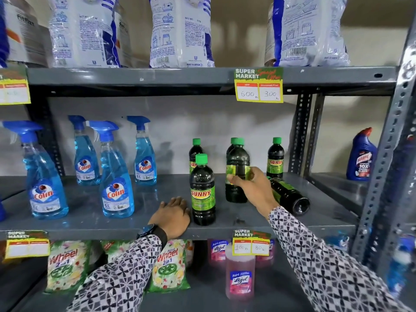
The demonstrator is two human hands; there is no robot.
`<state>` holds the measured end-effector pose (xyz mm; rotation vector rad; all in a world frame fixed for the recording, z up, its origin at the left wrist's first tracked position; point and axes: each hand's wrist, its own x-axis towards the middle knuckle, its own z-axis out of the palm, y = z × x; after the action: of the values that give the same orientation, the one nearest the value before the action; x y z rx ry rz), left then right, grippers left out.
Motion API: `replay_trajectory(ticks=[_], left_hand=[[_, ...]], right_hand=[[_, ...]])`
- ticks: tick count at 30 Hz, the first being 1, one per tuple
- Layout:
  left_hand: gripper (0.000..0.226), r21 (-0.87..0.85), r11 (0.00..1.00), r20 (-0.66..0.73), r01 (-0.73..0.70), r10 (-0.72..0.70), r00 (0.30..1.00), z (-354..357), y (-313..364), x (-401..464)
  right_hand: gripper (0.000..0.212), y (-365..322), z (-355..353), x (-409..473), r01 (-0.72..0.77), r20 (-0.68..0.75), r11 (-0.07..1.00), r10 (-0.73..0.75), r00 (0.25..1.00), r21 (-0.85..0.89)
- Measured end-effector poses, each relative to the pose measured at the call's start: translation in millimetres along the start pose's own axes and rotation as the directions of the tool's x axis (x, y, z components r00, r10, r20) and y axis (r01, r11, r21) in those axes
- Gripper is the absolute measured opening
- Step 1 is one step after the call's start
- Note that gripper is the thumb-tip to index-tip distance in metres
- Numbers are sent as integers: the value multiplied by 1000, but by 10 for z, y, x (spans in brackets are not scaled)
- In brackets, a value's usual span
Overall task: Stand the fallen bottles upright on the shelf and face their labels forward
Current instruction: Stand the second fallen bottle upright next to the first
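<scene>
Dark bottles with green caps and green Sunny labels stand on the grey middle shelf (139,212). One upright bottle (202,192) at the front shows its label forward. My right hand (252,188) grips a second upright bottle (237,163) around its label, which faces to the side. Behind my right wrist a fallen bottle (290,197) lies on its side, base toward me. Two more upright bottles stand at the back (195,152) (275,158). My left hand (173,216) rests flat on the shelf, just left of the front bottle, holding nothing.
Several blue Colin spray bottles (116,176) stand on the left of the same shelf. White detergent bags (180,30) fill the shelf above. Wheel packets (168,266) and pink Lizol bottles (239,275) sit below. A slotted steel upright (387,176) and a blue Harpic bottle (360,156) are at right.
</scene>
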<state>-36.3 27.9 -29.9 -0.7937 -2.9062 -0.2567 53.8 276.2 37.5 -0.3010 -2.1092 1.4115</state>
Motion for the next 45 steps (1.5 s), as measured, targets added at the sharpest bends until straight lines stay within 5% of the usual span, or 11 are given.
replay_trajectory(ticks=[9, 21, 28, 35, 42, 45], left_hand=[[59, 19, 1000, 2, -2, 2, 1000, 4, -1, 4], [67, 83, 996, -5, -31, 31, 999, 53, -46, 34], [59, 46, 999, -7, -5, 5, 1000, 31, -8, 13], [59, 40, 999, 3, -3, 3, 1000, 0, 18, -11], [59, 25, 1000, 7, 5, -6, 1000, -19, 35, -25], [59, 17, 1000, -3, 0, 0, 1000, -20, 26, -28]], right_hand=[[68, 222, 82, -97, 89, -101, 983, -106, 989, -162], [75, 476, 55, 34, 7, 66, 1000, -9, 998, 29], [101, 409, 95, -18, 76, -22, 992, -78, 997, -98], [75, 468, 67, 5, 29, 61, 999, -28, 998, -14], [105, 440, 74, -3, 67, -29, 994, -70, 997, -81], [74, 475, 63, 42, 39, -3, 999, -39, 999, -19]])
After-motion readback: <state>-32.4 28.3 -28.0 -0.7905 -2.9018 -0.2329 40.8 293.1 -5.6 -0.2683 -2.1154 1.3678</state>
